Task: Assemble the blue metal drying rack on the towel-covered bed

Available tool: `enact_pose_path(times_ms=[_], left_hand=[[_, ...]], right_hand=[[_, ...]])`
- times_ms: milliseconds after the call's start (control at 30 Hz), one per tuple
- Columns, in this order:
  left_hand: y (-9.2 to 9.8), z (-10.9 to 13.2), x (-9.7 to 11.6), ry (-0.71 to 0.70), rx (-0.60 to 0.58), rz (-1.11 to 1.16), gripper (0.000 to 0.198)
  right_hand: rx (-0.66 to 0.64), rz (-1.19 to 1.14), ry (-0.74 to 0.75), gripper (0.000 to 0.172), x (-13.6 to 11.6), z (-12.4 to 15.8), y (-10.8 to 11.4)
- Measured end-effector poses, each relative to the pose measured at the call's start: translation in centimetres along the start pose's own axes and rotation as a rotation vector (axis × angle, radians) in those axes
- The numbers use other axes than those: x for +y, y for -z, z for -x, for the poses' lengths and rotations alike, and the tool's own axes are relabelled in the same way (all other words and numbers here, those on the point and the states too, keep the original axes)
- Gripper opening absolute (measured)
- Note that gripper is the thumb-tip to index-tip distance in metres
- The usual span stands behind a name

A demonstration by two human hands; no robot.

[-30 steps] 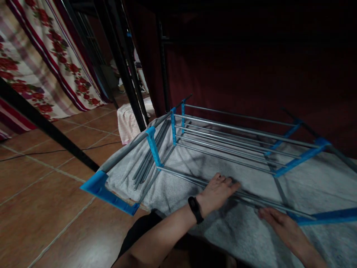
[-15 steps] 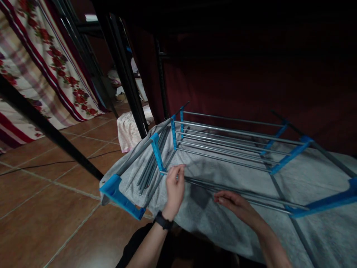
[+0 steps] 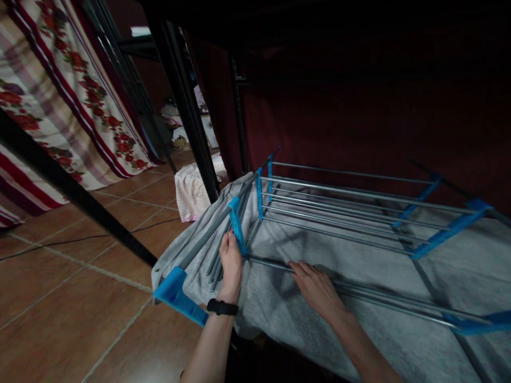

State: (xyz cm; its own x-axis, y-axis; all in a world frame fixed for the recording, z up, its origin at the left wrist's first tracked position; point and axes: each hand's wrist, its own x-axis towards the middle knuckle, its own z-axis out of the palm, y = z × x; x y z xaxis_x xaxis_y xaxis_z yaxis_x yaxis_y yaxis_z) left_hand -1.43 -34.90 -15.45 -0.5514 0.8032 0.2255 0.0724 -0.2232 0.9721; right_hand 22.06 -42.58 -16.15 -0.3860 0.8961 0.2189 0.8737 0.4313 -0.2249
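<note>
A rack of grey metal tubes and blue plastic brackets lies on a grey blanket [image 3: 271, 314]. My left hand [image 3: 230, 263], with a black watch [image 3: 222, 307] on its wrist, is closed at the lower part of a blue bracket [image 3: 236, 221] on the left side; its fingertips are partly hidden. My right hand [image 3: 315, 287] rests over a metal tube [image 3: 269, 262] that runs from that bracket, fingers curled on it. Further right, a pair of tubes reaches a blue bracket [image 3: 483, 323]. Another blue bracket [image 3: 181, 298] sits at the near left end.
Several loose grey tubes [image 3: 215, 268] lie left of my left hand. Behind stand more fitted tubes [image 3: 339, 206]. A black metal post [image 3: 191, 106], a floral curtain [image 3: 80, 90], a striped cloth [image 3: 194, 191] and tiled floor [image 3: 72, 298] are to the left.
My left hand has moved left from the tube's end to the bracket. My right hand has moved left and come down on the tube. The view has shifted slightly.
</note>
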Motion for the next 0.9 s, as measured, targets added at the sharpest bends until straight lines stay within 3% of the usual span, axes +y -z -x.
enact_pose_path(times_ms=[133, 267, 400, 600, 900], left_hand=[[-0.9, -0.3, 0.6, 0.173, 0.002, 0.13, 0.061], [-1.2, -0.9, 0.9, 0.212, -0.067, 0.134, 0.072], [-1.5, -1.2, 0.5, 0.241, -0.108, 0.163, 0.071], [-2.4, -1.4, -0.5, 0.254, -0.003, 0.305, 0.061], [-2.8, -1.8, -0.3, 0.289, -0.012, 0.463, 0.057]], right_hand=[[-0.025, 0.088, 0.028, 0.038, 0.2, -0.4, -0.4], [-0.015, 0.1, 0.017, 0.031, 0.0, -0.7, 0.7], [-0.024, 0.123, -0.003, 0.026, -0.4, -0.9, 1.4], [-0.019, 0.126, 0.002, 0.028, -0.2, -0.9, 1.8], [-0.061, 0.154, -0.001, 0.029, 0.2, -0.9, 2.8]])
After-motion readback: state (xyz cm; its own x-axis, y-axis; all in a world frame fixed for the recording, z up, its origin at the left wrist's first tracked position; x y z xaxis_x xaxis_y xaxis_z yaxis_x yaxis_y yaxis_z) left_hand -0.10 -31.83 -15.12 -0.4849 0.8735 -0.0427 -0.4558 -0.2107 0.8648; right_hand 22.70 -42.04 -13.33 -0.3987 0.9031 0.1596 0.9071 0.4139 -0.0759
